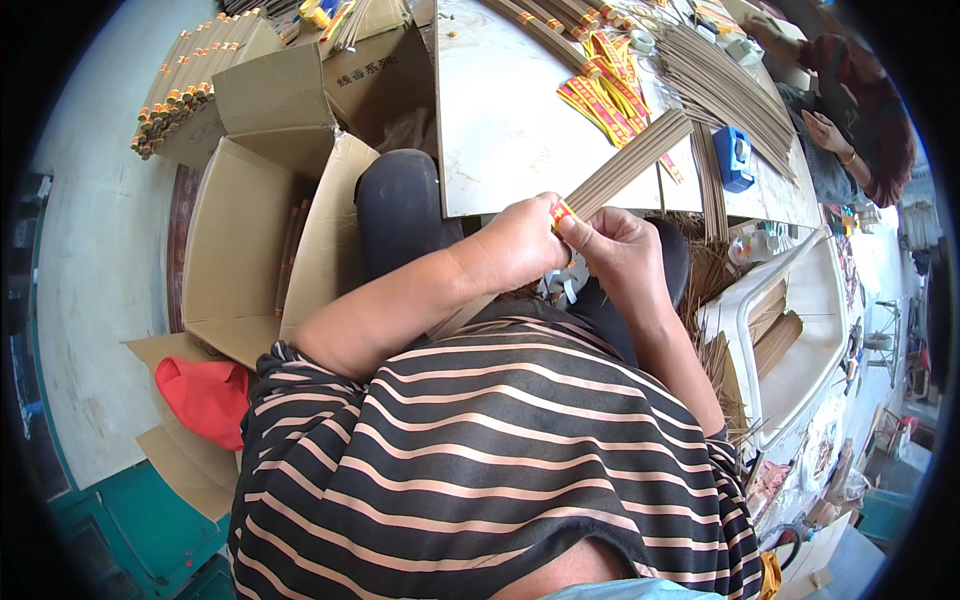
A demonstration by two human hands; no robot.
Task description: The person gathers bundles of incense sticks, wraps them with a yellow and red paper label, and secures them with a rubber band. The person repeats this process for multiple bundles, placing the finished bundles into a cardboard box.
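Observation:
A bundle of brown incense sticks [632,160] slants up to the right over the near edge of the white table [500,150]. Around its lower end runs a red and yellow paper band [563,214]. My left hand [518,240] is closed around that end. From the other side my right hand [627,252] presses its thumb on the band, with the fingers bent in behind. My fingers hide the bundle's lowest part. Red and yellow paper strips [608,97] lie in a loose pile beyond the bundle.
An open cardboard box [232,240] stands at left, near stacked banded bundles [185,85]. On the table are loose incense sticks [728,95] and a blue tape dispenser [736,160]. A white tub [820,345] with sticks is at right. Another person's hand [825,132] shows far right.

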